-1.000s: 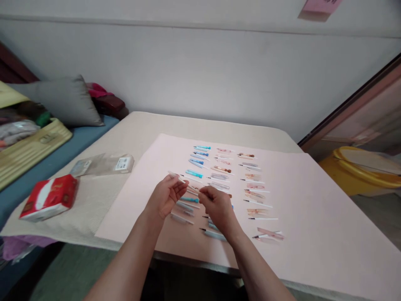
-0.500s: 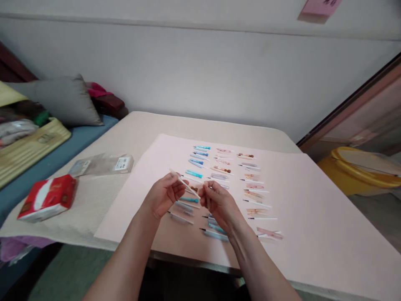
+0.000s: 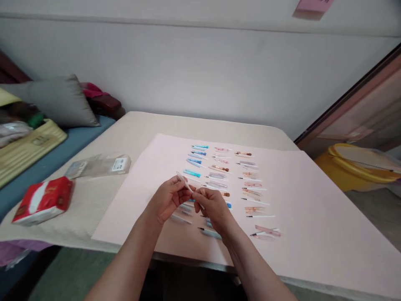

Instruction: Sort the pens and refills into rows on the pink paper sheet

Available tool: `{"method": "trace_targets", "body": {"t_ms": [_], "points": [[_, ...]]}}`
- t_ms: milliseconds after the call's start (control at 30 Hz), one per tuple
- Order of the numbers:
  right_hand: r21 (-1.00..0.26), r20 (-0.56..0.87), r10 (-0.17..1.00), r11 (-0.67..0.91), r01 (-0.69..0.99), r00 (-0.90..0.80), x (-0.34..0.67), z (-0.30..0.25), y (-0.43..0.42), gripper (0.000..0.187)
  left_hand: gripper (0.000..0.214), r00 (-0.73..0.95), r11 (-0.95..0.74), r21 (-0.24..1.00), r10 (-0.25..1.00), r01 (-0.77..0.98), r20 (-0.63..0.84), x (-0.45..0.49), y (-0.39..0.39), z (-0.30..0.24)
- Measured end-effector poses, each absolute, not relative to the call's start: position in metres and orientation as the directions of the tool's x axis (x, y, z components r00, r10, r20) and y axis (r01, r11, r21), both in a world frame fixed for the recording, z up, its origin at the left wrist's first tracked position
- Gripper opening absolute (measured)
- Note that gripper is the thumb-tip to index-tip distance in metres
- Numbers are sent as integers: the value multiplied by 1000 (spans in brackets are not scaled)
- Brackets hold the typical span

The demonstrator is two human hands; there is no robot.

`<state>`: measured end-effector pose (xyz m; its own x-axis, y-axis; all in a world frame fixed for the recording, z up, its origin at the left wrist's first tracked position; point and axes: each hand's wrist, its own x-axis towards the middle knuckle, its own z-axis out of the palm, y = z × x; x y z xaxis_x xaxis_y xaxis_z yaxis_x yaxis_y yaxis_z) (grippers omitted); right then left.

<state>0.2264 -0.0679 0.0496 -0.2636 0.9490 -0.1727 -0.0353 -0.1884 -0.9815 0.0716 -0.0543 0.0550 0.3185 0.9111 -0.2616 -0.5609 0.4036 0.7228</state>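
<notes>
Head view: I find both hands close together above the pink sheet (image 3: pixel 300 246) that lies on the table (image 3: pixel 131 133). The left hand (image 3: pixel 167 199) pinches a slender white stick (image 3: pixel 184 181) between thumb and fingers; the stick is tilted, its upper end pointing away and leftward. The right hand (image 3: pixel 213 207) has its fingers bent in at the stick's lower end; whether they grip it or a second piece, I cannot tell. Slim pieces lie in three columns on the sheet, among them a turquoise piece (image 3: pixel 192 173) beyond the hands and a pale pink piece (image 3: pixel 265 229) at the near right. I judge the step in hand to be two-handed work on this one stick. In my assessment, the next move calls for a light, steady left pinch, fine right-finger control and clearance over the rows beneath.
</notes>
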Motion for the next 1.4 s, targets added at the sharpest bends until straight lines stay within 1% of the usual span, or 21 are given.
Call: {"method": "trace_targets", "body": {"t_ms": [100,200,300,500,633,867,1200,1400], "points": [[-977,-177,960,-198,-75,-218,225,46,-68,30,7,296,390,718,919,-577,-261,74,-55,55],[-972,-201,958,-221,-78,-205,224,44,-68,23,6,233,351,712,936,-608,-262,71,-53,56],[-968,-222,951,-242,-70,-216,223,47,-69,21,6,181,331,706,942,-626,-282,66,-49,56],[-953,-267,936,-291,-79,-229,224,53,-70,17,3,140,312,700,946,-642,-294,60,-46,54],[-946,-280,930,-310,-96,-239,226,54,-72,16,5,146,313,692,946,-651,-291,59,-45,52],[-949,-279,936,-303,-84,-217,227,57,-72,16,6,200,379,689,923,-619,-328,60,-47,53],[-948,-295,935,-311,-59,-195,228,52,-71,15,6,175,411,607,895,-681,-410,58,-44,48],[-940,-315,927,-334,-67,-202,228,53,-71,15,6,157,400,620,899,-675,-409,58,-44,49]]}}
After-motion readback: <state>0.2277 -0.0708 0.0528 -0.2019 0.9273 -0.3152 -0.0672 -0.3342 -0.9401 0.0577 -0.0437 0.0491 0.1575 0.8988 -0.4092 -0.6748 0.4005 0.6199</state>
